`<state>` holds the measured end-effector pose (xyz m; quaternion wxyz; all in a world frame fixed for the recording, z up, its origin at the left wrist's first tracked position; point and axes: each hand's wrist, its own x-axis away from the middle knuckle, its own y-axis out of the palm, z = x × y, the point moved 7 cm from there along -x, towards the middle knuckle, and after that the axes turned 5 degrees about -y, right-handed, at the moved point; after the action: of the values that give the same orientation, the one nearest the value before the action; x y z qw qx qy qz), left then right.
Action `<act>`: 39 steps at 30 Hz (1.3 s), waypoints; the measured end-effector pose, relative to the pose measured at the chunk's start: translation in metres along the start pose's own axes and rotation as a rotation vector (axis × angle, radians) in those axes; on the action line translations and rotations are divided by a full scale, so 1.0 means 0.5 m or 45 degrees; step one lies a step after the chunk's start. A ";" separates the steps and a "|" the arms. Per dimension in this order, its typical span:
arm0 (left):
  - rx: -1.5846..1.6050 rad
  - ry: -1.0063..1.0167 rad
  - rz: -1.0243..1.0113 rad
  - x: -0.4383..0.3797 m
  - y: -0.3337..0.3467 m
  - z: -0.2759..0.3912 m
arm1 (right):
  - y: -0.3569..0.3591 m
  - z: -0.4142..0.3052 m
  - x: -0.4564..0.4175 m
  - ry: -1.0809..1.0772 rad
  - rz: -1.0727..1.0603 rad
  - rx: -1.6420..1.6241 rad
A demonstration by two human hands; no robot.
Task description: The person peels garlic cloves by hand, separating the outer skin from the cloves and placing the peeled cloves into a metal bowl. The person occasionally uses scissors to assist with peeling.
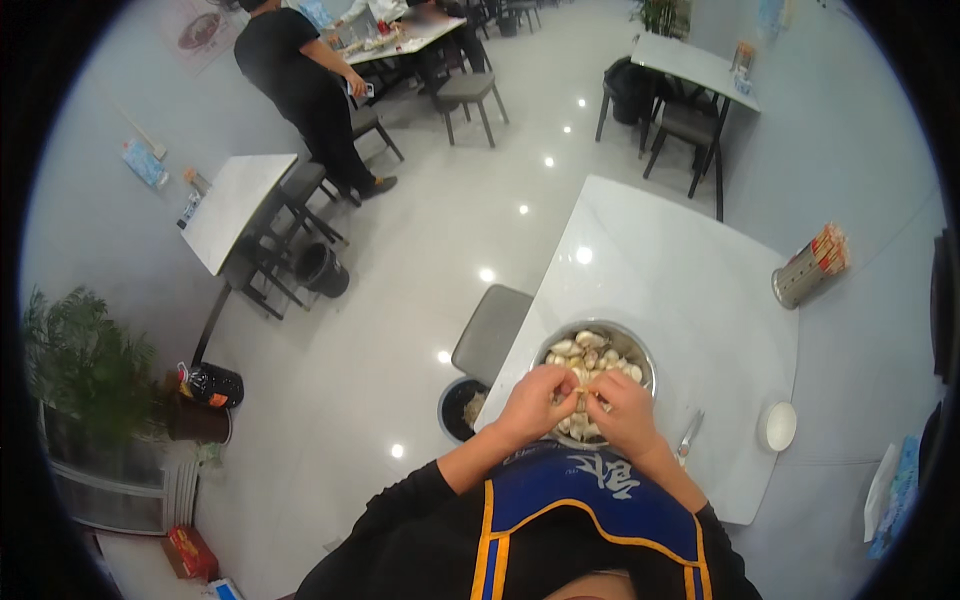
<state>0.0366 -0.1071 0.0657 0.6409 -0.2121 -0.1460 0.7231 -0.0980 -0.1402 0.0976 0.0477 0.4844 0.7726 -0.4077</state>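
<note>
Over a round steel bowl (646,352) heaped with garlic cloves (587,346), my left hand (544,401) and my right hand (621,409) meet, fingertips nearly touching. Pinched between them is a small yellowish piece, seemingly a garlic clove (583,390); the fingers partly hide it. The bowl stands at the near left part of a white table (697,300). On the tabletop to the right of my right hand lies a knife (690,436), its blade pointing away from me. A white bowl (778,427) sits farther right, by the table's right edge.
A steel holder of wrapped chopsticks (810,266) stands at the table's right edge, near the wall. Left of the table are a grey stool (493,330) and a bin (454,409) with scraps. A person in black (289,75) stands farther off at the upper left, near other tables.
</note>
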 end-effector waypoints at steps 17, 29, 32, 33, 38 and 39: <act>-0.027 0.157 -0.143 0.013 0.001 0.048 | 0.004 0.005 0.018 0.116 -0.024 -0.095; 0.658 -0.274 -0.014 0.024 0.021 -0.055 | 0.001 0.130 0.056 0.693 0.382 -1.035; 0.924 -0.347 -0.054 0.022 0.031 -0.086 | 0.001 0.114 0.046 0.775 0.380 -1.211; 0.966 -0.379 -0.078 0.017 0.032 -0.077 | 0.010 0.109 0.045 0.809 0.360 -1.268; 1.327 -0.654 -0.343 0.004 0.048 -0.041 | 0.046 0.083 0.026 0.730 0.180 -1.805; 1.491 -0.757 -0.435 0.013 0.058 -0.036 | 0.047 0.076 0.024 0.697 0.129 -1.916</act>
<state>0.0198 -0.1058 0.0351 0.6879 0.4039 0.0683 0.5992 -0.0980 -0.1529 0.0532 0.1888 0.4396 0.8016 0.3586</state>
